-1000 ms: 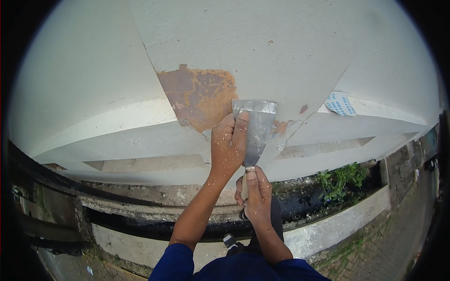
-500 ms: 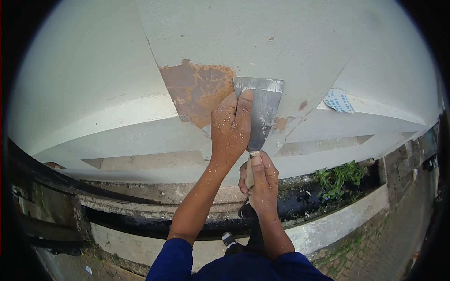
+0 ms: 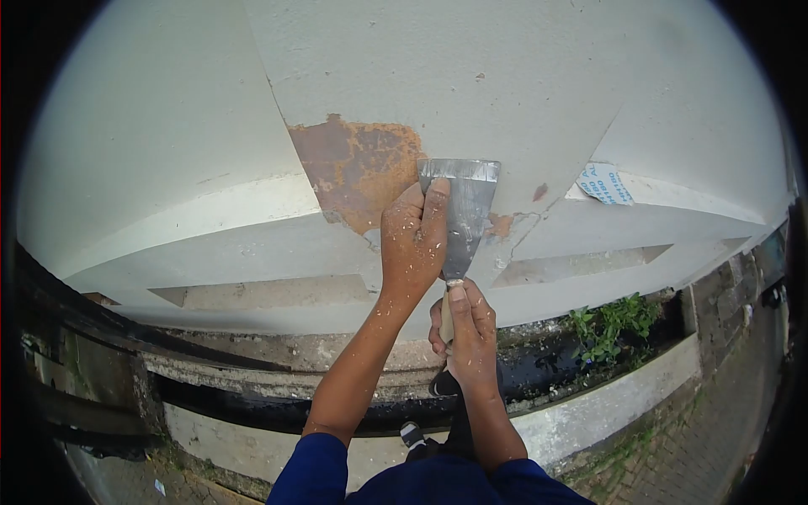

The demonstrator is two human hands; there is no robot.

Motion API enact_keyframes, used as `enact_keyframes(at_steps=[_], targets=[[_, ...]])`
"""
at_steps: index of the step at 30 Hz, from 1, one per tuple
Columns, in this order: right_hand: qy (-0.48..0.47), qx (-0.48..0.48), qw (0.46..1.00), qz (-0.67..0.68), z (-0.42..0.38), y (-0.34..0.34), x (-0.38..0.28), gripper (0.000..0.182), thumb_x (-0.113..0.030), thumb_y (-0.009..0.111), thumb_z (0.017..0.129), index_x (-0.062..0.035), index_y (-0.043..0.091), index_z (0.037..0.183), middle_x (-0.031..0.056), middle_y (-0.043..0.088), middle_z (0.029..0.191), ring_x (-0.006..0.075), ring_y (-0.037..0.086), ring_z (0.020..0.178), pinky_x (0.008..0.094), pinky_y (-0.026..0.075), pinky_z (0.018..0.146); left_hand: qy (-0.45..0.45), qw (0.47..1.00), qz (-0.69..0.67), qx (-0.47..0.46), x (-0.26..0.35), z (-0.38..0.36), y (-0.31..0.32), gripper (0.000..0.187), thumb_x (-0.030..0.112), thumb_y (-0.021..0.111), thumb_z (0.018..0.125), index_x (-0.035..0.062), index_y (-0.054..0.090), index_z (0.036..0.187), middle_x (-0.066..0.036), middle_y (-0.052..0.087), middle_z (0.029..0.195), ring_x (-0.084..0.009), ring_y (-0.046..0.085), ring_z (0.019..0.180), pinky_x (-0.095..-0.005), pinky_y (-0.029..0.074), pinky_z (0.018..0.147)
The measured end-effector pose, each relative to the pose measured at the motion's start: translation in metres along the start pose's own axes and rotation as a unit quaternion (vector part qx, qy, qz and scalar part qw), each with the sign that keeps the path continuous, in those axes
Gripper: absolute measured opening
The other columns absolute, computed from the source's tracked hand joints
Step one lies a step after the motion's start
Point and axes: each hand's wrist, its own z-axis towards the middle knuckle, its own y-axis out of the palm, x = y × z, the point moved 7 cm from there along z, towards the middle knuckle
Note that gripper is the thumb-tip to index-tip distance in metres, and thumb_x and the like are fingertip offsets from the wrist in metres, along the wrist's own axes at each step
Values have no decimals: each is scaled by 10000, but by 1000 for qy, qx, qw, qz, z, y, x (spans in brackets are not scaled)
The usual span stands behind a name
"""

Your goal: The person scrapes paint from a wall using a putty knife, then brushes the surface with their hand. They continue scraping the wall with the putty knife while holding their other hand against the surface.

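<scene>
A wide metal scraper [image 3: 471,210] lies with its broad blade edge up against the pale painted wall [image 3: 522,76]. My left hand [image 3: 414,240] grips the left side of the blade, thumb flat on its face. Lower down, my right hand [image 3: 469,328] is closed around the light-coloured handle [image 3: 447,322], with the thumb along it. Left of the blade is a bare patch [image 3: 349,164] of brown and orange, where paint is gone. A smaller chipped spot [image 3: 500,225] shows to the right of the blade. Pale flakes cling to my left hand and forearm.
A piece of printed sandpaper backing [image 3: 604,183] rests on the wall ledge [image 3: 690,199] at right. Below runs a dark drain channel [image 3: 244,405] with a concrete edge [image 3: 606,402] and green plants [image 3: 613,330]. A paved path [image 3: 703,438] lies at lower right.
The scraper and both hands have moved slightly down, with the blade also a little to the left. Both hands keep their hold.
</scene>
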Motion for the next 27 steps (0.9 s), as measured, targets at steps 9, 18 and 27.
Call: enact_keyframes(at_steps=[9, 18, 27], targets=[[-30, -9, 999, -11, 0, 3, -9, 319, -266, 383, 907, -23, 453, 1102, 19, 442, 588, 60, 378, 381, 171, 271, 336, 12, 1000, -4, 12, 1, 2, -1, 373, 244, 444, 878, 9, 439, 589, -22, 379, 490, -82, 330, 487, -276, 290, 446], [-34, -5, 999, -33, -2, 5, -15, 326, -267, 363, 912, -31, 444, 1121, 13, 438, 589, 56, 380, 384, 172, 270, 333, 10, 1000, -15, 23, 4, 2, -1, 368, 244, 441, 880, 10, 456, 596, -12, 393, 500, -70, 333, 497, -266, 285, 441], [-29, -13, 999, -18, -5, 5, -19, 257, -211, 368, 915, -15, 426, 1071, -4, 414, 605, 24, 351, 458, 160, 319, 396, 9, 1000, -21, 16, 4, 4, 0, 362, 228, 451, 874, 0, 453, 594, -26, 396, 492, -82, 330, 489, -273, 288, 445]])
